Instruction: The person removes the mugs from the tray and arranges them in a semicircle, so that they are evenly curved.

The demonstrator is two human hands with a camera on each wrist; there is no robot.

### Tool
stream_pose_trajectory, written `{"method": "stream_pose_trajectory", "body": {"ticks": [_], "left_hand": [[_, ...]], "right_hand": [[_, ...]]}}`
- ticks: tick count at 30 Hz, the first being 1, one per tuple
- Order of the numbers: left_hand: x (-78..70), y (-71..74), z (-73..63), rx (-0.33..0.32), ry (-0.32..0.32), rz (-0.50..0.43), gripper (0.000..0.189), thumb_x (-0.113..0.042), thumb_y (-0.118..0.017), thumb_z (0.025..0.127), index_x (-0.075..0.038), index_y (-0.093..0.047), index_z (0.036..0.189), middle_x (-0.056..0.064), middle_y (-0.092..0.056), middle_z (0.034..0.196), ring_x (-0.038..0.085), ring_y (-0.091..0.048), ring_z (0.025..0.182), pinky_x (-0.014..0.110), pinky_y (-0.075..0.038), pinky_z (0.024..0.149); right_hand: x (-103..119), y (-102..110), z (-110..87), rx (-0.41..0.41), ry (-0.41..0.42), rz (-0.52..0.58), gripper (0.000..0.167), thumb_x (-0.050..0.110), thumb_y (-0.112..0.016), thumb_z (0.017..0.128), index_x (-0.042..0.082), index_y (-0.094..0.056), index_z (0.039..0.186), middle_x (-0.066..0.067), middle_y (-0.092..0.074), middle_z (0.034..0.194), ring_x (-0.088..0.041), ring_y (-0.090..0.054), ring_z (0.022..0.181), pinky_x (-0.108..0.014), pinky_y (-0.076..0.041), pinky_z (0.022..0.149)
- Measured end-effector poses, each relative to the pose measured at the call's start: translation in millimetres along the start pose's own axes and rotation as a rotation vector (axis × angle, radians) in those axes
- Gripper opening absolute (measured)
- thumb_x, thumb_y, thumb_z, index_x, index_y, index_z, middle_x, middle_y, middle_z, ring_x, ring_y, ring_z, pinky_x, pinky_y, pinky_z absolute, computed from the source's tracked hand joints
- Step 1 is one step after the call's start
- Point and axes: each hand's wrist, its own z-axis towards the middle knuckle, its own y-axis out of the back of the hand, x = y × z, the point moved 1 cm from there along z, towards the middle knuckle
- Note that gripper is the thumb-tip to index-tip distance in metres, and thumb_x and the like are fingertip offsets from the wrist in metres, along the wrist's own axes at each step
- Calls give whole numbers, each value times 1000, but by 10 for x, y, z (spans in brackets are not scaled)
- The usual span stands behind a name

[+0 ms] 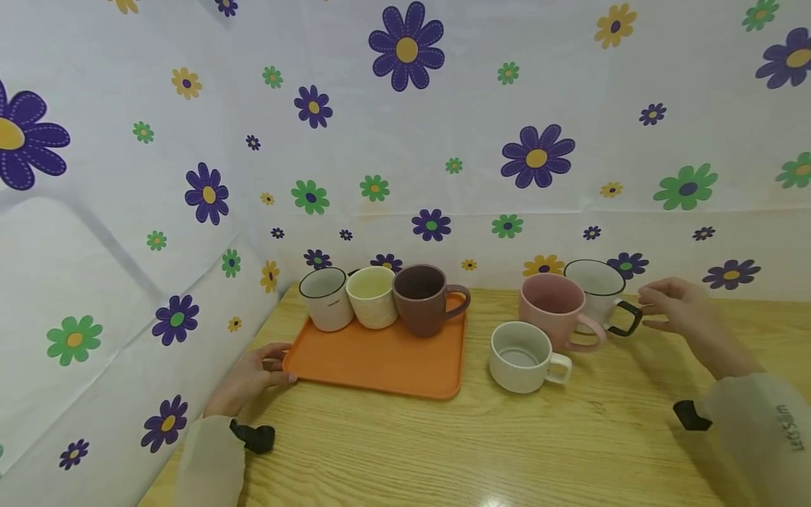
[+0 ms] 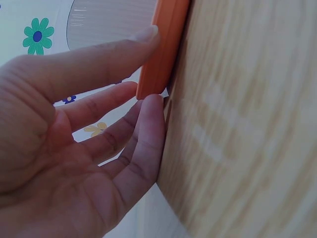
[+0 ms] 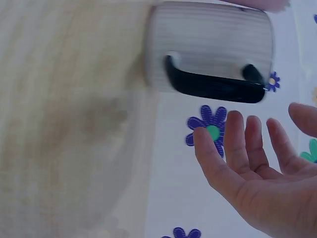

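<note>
My left hand (image 1: 253, 373) is at the left end of the orange tray (image 1: 374, 359), its thumb against the tray's side and its fingertips on the edge; the left wrist view shows this hold up close. On the right, my right hand (image 1: 678, 310) holds nothing, fingers spread beside the black handle (image 3: 213, 88) of a white mug (image 3: 213, 39) with a dark rim. A gap shows between fingertips and handle in the right wrist view. This mug stands partly hidden behind a pink mug (image 1: 551, 317). In front of them sits a low, pale cup (image 1: 521, 359).
Along the tray's back stand a white dark-rimmed mug (image 1: 326, 303), a cream cup (image 1: 372, 299) and a brown mug (image 1: 421, 303) with its handle to the right. The wooden table (image 1: 443, 451) meets a flower-patterned cloth (image 1: 456, 105) at the back and left.
</note>
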Motion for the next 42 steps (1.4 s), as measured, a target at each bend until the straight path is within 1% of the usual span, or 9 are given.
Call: {"method": "stream_pose_trajectory", "body": {"ticks": [5, 10, 14, 22, 29, 31, 34, 38, 42], "left_hand": [[1, 7, 0, 3, 2, -7, 69, -3, -77, 88, 12, -42, 146, 31, -53, 132, 37, -61, 112, 34, -54, 85], [-2, 10, -10, 0, 9, 8, 69, -5, -78, 88, 11, -43, 146, 30, -54, 131, 36, -61, 112, 37, -53, 87], [-4, 8, -16, 2, 8, 2, 68, -5, -77, 89, 11, -43, 146, 29, -54, 130, 36, -61, 111, 37, -52, 88], [-21, 2, -23, 0, -1, 6, 68, -5, -77, 88, 11, -44, 145, 29, -55, 130, 38, -61, 112, 38, -53, 89], [-30, 2, -20, -1, 5, 2, 69, -5, -78, 88, 11, -43, 146, 30, -54, 132, 39, -60, 114, 38, -53, 89], [-32, 3, -20, 0, 4, 4, 69, -5, -78, 88, 11, -43, 146, 30, -54, 132, 40, -60, 114, 38, -53, 89], [-28, 2, -17, 3, 0, 7, 69, -6, -78, 88, 11, -44, 146, 30, -54, 132, 40, -59, 115, 40, -52, 90], [-27, 0, -15, 7, -2, 1, 68, -5, -77, 89, 12, -43, 146, 30, -53, 132, 40, -59, 115, 39, -53, 90], [-34, 3, -20, 8, 6, -9, 69, -4, -77, 89, 12, -42, 146, 31, -53, 133, 40, -59, 114, 37, -53, 89]], "right_hand": [[192, 96, 11, -55, 21, -8, 46, 26, -45, 109, -15, -41, 130, 26, -56, 90, 9, -60, 81, -16, -54, 70], [418, 78, 54, -52, 61, -3, 45, 28, -47, 109, -11, -43, 131, 23, -58, 94, 6, -61, 86, -16, -54, 73], [582, 3, 97, -47, 74, -2, 46, 30, -47, 108, -9, -43, 132, 21, -58, 97, 5, -61, 88, -15, -53, 75], [860, -175, 184, -17, 123, 7, 47, 32, -50, 108, -7, -43, 134, 7, -58, 109, 3, -61, 94, -15, -53, 79], [1023, -349, 269, 8, 147, 43, 44, 28, -51, 108, -8, -44, 132, 12, -59, 102, 2, -62, 92, -16, -53, 79], [1067, -404, 285, 15, 144, 37, 44, 29, -51, 107, -8, -45, 132, 6, -60, 105, 1, -62, 92, -16, -53, 79], [1140, -498, 308, 33, 134, 17, 45, 29, -50, 108, -7, -45, 134, -8, -60, 115, -1, -61, 94, -16, -52, 81], [1238, -648, 347, 46, 105, 1, 48, 29, -48, 109, -8, -43, 139, -22, -55, 128, -6, -60, 97, -26, -51, 92], [1324, -794, 387, 77, 76, 39, 45, 27, -47, 109, -6, -44, 139, -23, -54, 130, -14, -60, 104, -42, -46, 103]]}}
